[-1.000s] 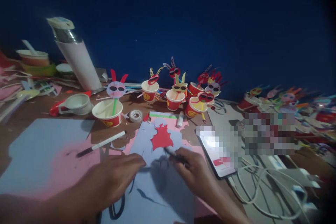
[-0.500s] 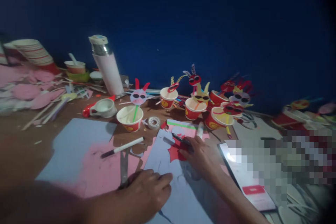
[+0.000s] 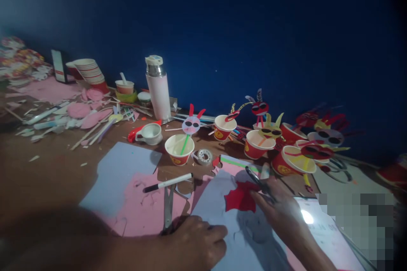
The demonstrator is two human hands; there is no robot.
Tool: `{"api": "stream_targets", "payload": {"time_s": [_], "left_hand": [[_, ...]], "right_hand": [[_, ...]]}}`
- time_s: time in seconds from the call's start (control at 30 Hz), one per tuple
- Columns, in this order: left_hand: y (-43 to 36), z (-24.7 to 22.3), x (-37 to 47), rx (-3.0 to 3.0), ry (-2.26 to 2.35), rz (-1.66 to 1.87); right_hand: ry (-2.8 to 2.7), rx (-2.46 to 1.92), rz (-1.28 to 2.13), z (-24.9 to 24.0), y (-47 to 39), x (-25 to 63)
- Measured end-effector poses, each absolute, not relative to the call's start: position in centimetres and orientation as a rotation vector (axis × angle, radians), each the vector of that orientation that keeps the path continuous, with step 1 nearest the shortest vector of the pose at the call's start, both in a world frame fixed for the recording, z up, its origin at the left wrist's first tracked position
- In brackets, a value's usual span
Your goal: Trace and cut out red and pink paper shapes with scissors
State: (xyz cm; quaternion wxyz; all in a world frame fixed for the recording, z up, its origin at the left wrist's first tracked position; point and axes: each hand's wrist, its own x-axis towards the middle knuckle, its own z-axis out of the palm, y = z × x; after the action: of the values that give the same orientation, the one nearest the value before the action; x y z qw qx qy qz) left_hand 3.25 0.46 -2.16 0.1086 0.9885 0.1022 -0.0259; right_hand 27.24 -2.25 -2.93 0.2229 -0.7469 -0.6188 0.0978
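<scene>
My left hand (image 3: 203,241) rests curled on a pale blue paper sheet (image 3: 219,216); whatever its fingers may hold is hidden. Just behind it lie scissors (image 3: 168,207), blades showing, their handles out of sight. A dark pen (image 3: 259,182) is gripped in my right hand (image 3: 281,199), beside a red paper cutout (image 3: 241,197) with scalloped edges lying on the sheet. Faint drawn outlines mark the sheet. A white marker with a black end (image 3: 168,182) lies to the left, over pink paper (image 3: 136,216).
Red paper cups (image 3: 179,152) with paper faces on straws stand along the back. A tape roll (image 3: 203,157), grey mug (image 3: 149,134) and white flask (image 3: 158,93) are nearer the middle. Stacked cups (image 3: 90,74) and paper scraps sit left; a lit phone (image 3: 324,228) lies right.
The view has swung left, so things appear further right, and an upright phone shows at the far left. Both hands stay at the sheet, the right still with the pen.
</scene>
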Motion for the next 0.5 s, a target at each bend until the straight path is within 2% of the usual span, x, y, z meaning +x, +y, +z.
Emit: {"api": "stream_targets", "payload": {"time_s": [0.17,0.4,0.5], "left_hand": [[0.4,-1.9,3.3,2.898,0.337,-0.082],[0.3,-2.3,3.2,2.87,0.335,-0.076],[0.4,-2.3,3.0,2.809,0.378,-0.016]], "right_hand": [[-1.653,-2.003,0.364,-2.6,-2.7,27.5],[-1.497,-1.902,0.134,-1.8,-2.8,27.9],[-1.358,-1.989,0.209,-0.8,-3.9,27.6]]}}
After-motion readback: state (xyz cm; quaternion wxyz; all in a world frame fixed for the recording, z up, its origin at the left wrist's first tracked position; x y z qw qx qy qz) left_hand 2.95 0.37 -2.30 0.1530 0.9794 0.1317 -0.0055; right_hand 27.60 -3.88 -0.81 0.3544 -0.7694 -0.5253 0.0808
